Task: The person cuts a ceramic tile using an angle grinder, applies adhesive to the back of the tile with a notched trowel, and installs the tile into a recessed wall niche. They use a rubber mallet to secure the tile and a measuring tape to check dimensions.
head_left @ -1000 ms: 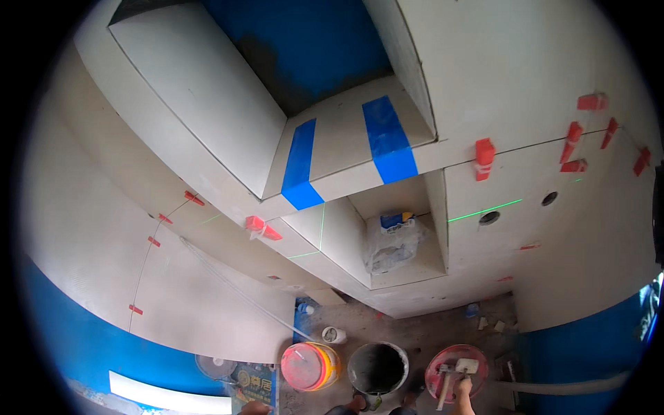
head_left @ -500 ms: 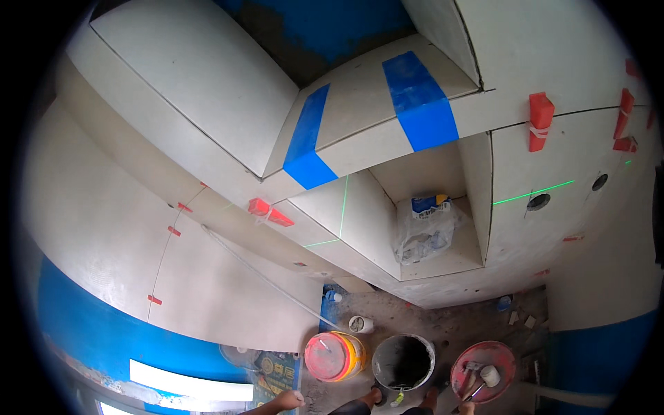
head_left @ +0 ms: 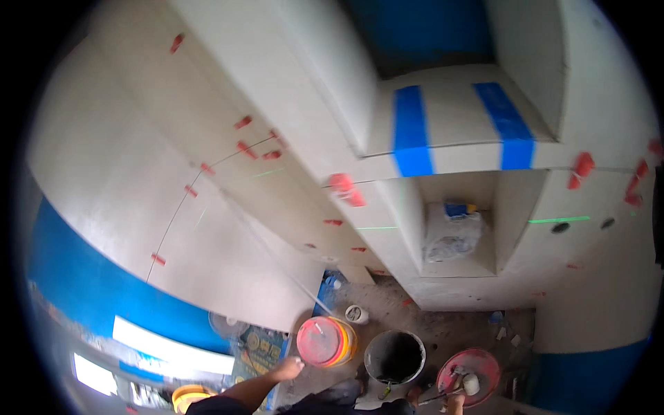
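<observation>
My left hand (head_left: 288,369) reaches in from the lower edge, left of centre. Its fingers are curled closed near a red-lidded yellow bucket (head_left: 321,342), and whatever they may hold is too small to make out. Low on the right, my right hand (head_left: 454,403) is closed at the near rim of a round red basin (head_left: 487,363). A thin-handled tool (head_left: 434,398) shows at its fingers; its kind is unclear. In the basin lie a white cylindrical piece (head_left: 471,384) and other tools. A large bucket with a dark inside (head_left: 394,356) stands between my hands.
Ahead is a pale tiled wall with a niche holding a plastic bag (head_left: 453,237). Blue tape (head_left: 413,131) crosses the ledge above. Red clips and wedges (head_left: 582,170) sit along tile joints. A white pot (head_left: 356,315) and a long pale pole (head_left: 270,256) are near the buckets.
My view has swung left, so the niche and tape appear further right. My left forearm has come further into view, with the hand higher. My right hand now shows more fully beside the basin.
</observation>
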The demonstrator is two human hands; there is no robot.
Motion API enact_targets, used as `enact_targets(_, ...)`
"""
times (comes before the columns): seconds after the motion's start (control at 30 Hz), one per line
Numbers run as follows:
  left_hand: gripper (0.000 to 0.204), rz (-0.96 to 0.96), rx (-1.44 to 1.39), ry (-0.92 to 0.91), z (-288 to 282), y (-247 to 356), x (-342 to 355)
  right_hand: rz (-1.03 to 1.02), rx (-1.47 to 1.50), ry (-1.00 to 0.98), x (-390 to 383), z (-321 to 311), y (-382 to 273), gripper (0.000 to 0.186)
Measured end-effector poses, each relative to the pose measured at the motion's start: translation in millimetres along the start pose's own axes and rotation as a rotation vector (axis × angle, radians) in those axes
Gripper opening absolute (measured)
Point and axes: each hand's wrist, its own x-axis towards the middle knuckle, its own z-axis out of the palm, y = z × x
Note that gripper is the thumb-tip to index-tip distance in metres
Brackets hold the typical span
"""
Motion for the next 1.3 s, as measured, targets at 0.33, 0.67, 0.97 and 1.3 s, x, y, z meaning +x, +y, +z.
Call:
enact_targets(0.33, 0.063, -0.299, -0.26, 0.252, -118, -104, 179, -0.13, -0.085, -0.177, -59, 60, -148, 0.043)
enact_targets(0.67, 0.095, -0.138, -1.16, 0.657, -289, -162, 518, -0.04, -0.128, -0.031, -126, 150, -228, 0.04)
enact_targets(0.97, 0.045, 0.331, -1.051, 0.892, -271, -117, 511, -0.225, 0.136, 0.027, -171, 159, -278, 0.037)
enact_targets(1.3, 0.035, 1.279, -1.59, 0.456, -485, -33, 17, -1.037, -0.083, -0.385, -282, 235, -447, 0.076)
